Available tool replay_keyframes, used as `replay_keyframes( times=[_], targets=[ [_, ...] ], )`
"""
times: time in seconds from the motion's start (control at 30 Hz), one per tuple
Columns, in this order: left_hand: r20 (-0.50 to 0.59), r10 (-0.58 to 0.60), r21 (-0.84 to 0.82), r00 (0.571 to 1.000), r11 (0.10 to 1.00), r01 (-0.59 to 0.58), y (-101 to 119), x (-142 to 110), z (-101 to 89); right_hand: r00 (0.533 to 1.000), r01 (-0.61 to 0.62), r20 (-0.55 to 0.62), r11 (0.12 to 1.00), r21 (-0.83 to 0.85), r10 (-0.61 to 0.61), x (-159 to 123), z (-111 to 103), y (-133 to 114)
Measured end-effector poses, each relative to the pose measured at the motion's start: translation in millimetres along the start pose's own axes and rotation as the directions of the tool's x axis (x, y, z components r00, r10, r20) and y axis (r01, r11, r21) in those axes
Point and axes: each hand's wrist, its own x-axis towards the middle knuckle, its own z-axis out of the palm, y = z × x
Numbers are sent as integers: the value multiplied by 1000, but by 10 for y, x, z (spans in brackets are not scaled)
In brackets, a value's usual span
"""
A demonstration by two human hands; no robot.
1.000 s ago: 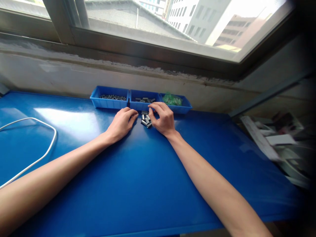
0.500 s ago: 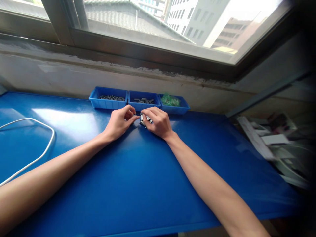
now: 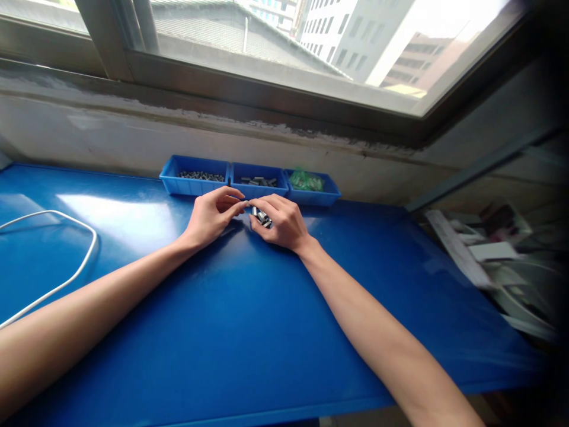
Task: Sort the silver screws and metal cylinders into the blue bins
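Note:
My left hand (image 3: 216,210) is in front of the blue bins, thumb and forefinger pinched together at the tip of my right forefinger. Whatever is in that pinch is too small to make out. My right hand (image 3: 284,220) curls around a cluster of small silver-and-dark metal pieces (image 3: 262,217), its thumb below them and its forefinger above. Part of the cluster is hidden behind the fingers and palm. Both hands are just above or on the blue tabletop (image 3: 249,332); the exact height is hard to judge.
Along the wall stand a left blue bin (image 3: 189,188) of small metal parts, a middle blue bin (image 3: 251,191) of longer metal pieces, and a right blue bin (image 3: 329,198) with a green plastic bag (image 3: 306,179). A white cable (image 3: 86,261) curves at left. Blurred clutter (image 3: 498,252) sits at right.
My right thumb has shifted down and left, showing more of the metal pieces. The left hand has moved slightly up and left, its fingertips now meeting the right forefinger.

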Motion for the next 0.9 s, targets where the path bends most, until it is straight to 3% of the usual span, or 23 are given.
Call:
replay_keyframes(
  times=[0.27, 0.4, 0.47, 0.57, 0.67, 0.73, 0.9],
  targets=[
    [53, 22, 2, 998, 1000, -22, 3, 12, -11, 999, 16, -31, 999, 41, -15, 0, 44, 31],
    [28, 27, 75, 999, 997, -29, 3, 24, 5, 988, -98, -118, 995, 14, 99, -19, 74, 64],
    [34, 43, 163, 998, 985, -48, 18, 22, 15, 949, -240, -213, 971, -11, 232, -26, 77, 96],
    [129, 111, 331, 985, 932, -148, 48, 11, 29, 831, -481, -335, 876, -32, 444, -33, 79, 167],
    [244, 198, 416, 949, 863, -287, 51, -1, 33, 750, -600, -369, 799, -30, 549, -34, 84, 231],
    [306, 248, 432, 919, 824, -366, 35, -5, 30, 745, -615, -356, 788, -36, 565, -30, 88, 247],
    [397, 313, 414, 863, 778, -473, -13, -5, 24, 787, -569, -314, 821, -35, 532, -16, 77, 203]
  ],
)
